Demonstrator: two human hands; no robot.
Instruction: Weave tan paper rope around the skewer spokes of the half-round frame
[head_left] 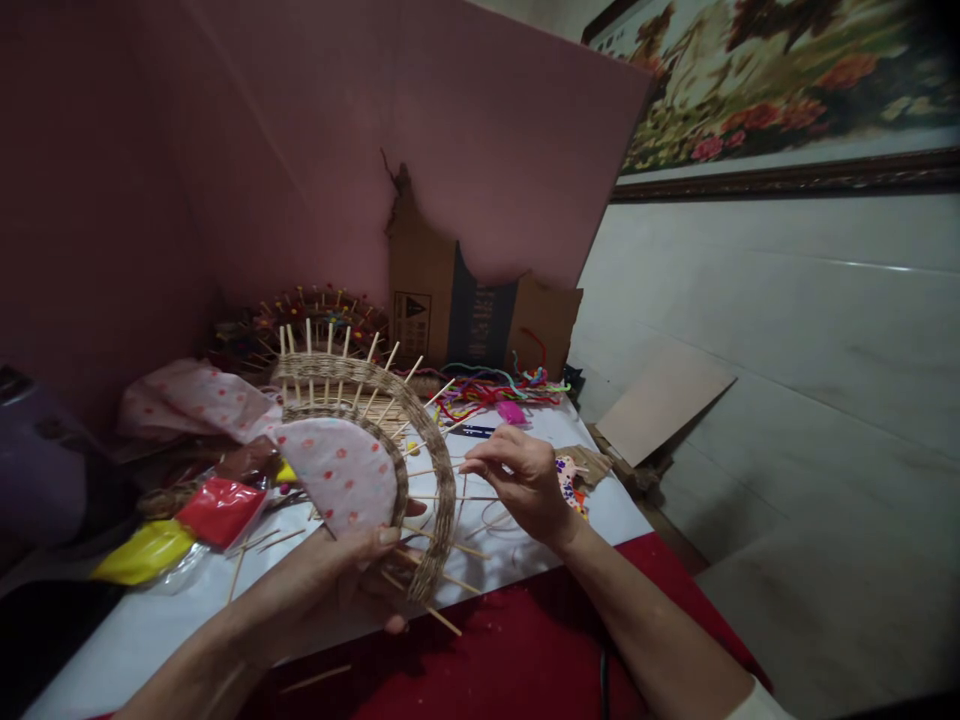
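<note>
A half-round woven twine piece (pixel 442 470) with wooden sticks spreading outward like rays is held up in front of me. Its middle is a pale pink fabric panel (pixel 341 470) with red dots, edged by a narrower woven band. My left hand (pixel 352 565) grips it from below, the thumb on the inner band and the fingers partly hidden behind. My right hand (pixel 521 475) is closed in a pinch beside the right-hand stick tips. A thin strand of twine (pixel 463 490) runs down from its fingertips, with loose loops below.
Yellow packet (pixel 146 552) and red packet (pixel 223 512) lie at left. Behind are a bead-tipped woven piece (pixel 322 305), torn cardboard (pixel 424 270) and colourful cords (pixel 480 393). Red cloth (pixel 480 650) hangs along the white table's (pixel 180 610) front edge.
</note>
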